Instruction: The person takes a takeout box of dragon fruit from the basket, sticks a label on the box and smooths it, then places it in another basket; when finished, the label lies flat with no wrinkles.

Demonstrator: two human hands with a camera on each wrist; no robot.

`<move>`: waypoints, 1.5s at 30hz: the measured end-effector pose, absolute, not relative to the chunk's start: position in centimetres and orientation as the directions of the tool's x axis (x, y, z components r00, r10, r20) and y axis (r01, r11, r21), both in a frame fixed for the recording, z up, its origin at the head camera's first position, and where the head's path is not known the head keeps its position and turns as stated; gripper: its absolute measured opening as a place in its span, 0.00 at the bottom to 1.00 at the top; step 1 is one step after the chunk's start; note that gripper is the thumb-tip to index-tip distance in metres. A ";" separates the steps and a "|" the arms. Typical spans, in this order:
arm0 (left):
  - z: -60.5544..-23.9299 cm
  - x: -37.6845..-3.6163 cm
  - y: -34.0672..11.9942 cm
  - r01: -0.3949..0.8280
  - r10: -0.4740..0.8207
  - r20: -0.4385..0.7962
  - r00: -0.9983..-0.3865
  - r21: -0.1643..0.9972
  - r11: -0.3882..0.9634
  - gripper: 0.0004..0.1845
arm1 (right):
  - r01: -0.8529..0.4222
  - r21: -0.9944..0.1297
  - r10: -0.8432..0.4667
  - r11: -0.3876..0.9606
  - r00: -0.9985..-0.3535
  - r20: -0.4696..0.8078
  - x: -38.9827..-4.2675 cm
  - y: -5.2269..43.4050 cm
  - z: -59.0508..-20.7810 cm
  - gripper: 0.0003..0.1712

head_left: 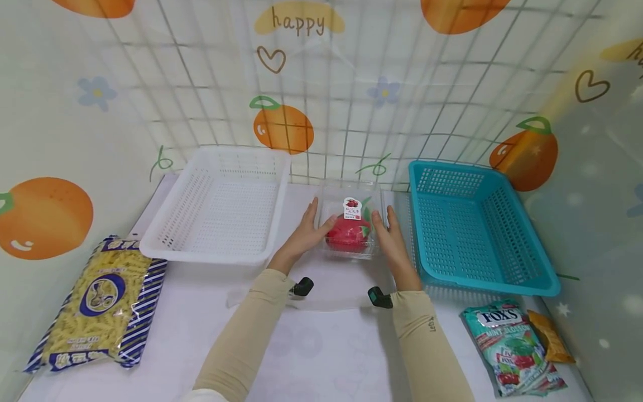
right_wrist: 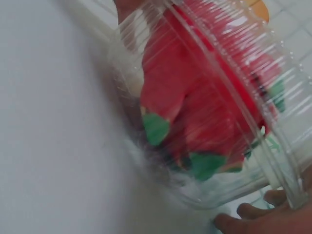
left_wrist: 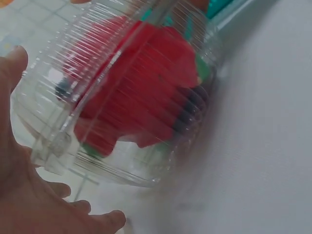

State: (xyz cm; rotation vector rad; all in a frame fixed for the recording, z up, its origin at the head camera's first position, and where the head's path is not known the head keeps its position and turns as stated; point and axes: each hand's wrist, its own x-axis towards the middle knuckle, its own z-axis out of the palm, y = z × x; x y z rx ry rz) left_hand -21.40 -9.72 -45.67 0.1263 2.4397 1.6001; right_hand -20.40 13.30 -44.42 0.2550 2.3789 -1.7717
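Note:
A clear plastic clamshell box stands on the white table between my two hands. Inside it lies a red dragon fruit with green tips, and a white label is stuck on the lid. My left hand is at the box's left side, fingers extended and thumb by the lid. On the other side, my right hand has its fingers extended too, with its thumb by the lid's right edge. Whether either hand touches the plastic is hard to tell. Both wrist views show the box close up.
A white basket stands to the left, a teal basket to the right. Front left lies a pasta bag; front right are a Fox's candy bag and an orange-brown packet. Behind rises a wire grid under printed cloth.

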 end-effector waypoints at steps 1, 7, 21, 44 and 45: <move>-45.8 -21.5 -9.7 -0.056 0.193 -0.144 -0.971 0.914 0.401 0.52 | 0.246 -0.929 0.031 0.276 -0.968 -0.247 -20.3 13.3 -44.4 0.52; -46.2 -21.7 -9.3 -0.090 0.207 -0.174 -0.963 0.929 0.358 0.51 | 0.275 -0.933 -0.003 0.232 -0.959 -0.283 -20.2 13.2 -44.6 0.47; -46.5 -21.5 -8.3 -0.170 0.141 -0.188 -0.972 0.977 0.130 0.43 | 0.260 -0.960 -0.011 0.105 -0.965 -0.263 -20.3 12.6 -44.9 0.43; -40.1 -20.5 -8.7 -0.120 0.101 -0.132 -0.986 0.986 0.115 0.40 | 0.210 -0.976 0.021 0.057 -0.978 -0.209 -19.3 11.6 -39.9 0.43; -39.8 -20.4 -8.7 -0.115 0.102 -0.127 -0.987 0.987 0.116 0.39 | 0.207 -0.977 0.021 0.055 -0.978 -0.206 -19.2 11.5 -39.7 0.43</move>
